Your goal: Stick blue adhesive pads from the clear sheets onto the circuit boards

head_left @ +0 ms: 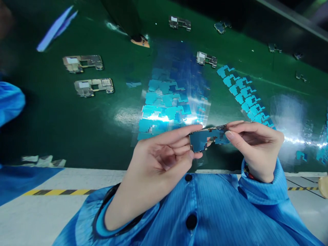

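A small circuit board (199, 140) with blue film over its face is held up between my two hands, above the front edge of the green table. My left hand (164, 153) grips its left end between fingers and thumb. The thumb and forefinger of my right hand (256, 143) pinch its right end, where a blue piece lies on the board. Just beyond my left hand is a clear sheet with rows of blue cut film pieces (166, 99). A narrow strip of similar blue pieces (246, 94) runs diagonally beyond my right hand.
Two boards (83, 64) (94, 87) lie at the left of the green table (51, 130). More boards (206, 59) (179, 23) are farther back. A blue strip (56, 29) is at the upper left. A person's blue sleeve (10, 102) shows at the left edge.
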`<state>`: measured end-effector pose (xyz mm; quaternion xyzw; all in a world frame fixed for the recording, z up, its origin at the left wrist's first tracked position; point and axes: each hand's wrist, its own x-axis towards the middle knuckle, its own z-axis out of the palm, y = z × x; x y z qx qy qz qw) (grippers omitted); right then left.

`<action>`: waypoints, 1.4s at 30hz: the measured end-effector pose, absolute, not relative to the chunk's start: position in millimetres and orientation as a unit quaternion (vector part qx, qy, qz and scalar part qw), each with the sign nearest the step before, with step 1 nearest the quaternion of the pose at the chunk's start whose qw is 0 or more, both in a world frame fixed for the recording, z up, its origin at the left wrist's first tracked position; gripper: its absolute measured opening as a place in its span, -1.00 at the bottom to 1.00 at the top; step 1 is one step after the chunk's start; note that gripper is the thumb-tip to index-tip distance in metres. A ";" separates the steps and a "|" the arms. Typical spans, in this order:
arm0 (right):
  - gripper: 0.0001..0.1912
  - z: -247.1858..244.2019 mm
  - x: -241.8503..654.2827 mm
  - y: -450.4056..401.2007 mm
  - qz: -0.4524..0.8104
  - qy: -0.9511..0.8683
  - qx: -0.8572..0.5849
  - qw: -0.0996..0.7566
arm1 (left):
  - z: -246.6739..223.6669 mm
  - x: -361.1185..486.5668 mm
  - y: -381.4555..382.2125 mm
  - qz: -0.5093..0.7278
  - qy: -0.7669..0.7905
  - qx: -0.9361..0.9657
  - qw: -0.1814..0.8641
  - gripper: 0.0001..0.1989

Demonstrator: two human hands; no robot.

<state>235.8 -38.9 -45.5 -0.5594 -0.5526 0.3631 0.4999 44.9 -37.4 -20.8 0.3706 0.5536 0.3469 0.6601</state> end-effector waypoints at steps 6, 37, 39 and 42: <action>-0.78 -44.4 235.8 -39.4 0.373 -0.551 -0.554 0.500 | -19.5 45.4 -37.1 0.344 0.557 0.375 0.656 -0.66; -0.83 -45.4 235.2 -37.5 0.350 -0.566 -0.562 0.491 | -21.4 44.8 -36.1 0.360 0.547 0.361 0.664 -0.68; -0.85 -45.8 235.4 -37.5 0.347 -0.565 -0.567 0.489 | -21.7 44.5 -35.8 0.356 0.548 0.363 0.664 -0.66; -0.86 -46.2 235.7 -37.3 0.345 -0.565 -0.568 0.489 | -21.9 43.9 -35.5 0.356 0.548 0.364 0.664 -0.65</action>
